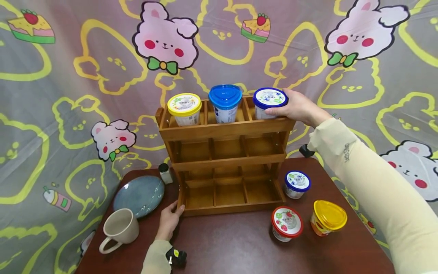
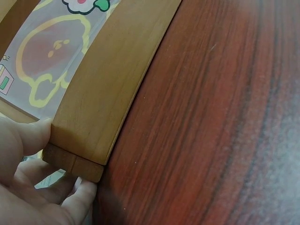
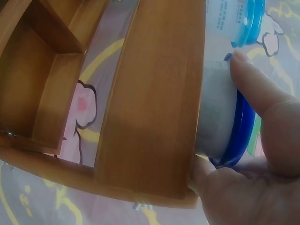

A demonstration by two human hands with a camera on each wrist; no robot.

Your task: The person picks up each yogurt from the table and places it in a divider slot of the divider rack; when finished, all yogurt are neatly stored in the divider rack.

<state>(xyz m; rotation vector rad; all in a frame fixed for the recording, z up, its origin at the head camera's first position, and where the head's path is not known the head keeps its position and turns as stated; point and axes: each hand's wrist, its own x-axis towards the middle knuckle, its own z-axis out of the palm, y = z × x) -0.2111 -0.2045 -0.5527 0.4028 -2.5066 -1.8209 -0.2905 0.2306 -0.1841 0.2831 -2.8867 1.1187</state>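
Right hand (image 1: 299, 107) grips the navy-lidded tub (image 1: 267, 113) at one o'clock in the top row of the wooden rack (image 1: 224, 132), alongside two other tubs (image 1: 185, 105); the left hand (image 1: 169, 221) clasps the rack's bottom corner at seven. Filling that row looks nearly done, with three more tubs (image 1: 287, 222) on the worktop (image 1: 232, 243) towards four o'clock. Lids (image 1: 297, 180) bear printed characters too small to read.

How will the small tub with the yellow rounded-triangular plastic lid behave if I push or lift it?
The triangular-topped yellow tub may tip if pushed high, since its top looks wider than its base. Its shiny plastic lid could be slippery to grip. Weight is uncertain because the closed lid hides the contents.
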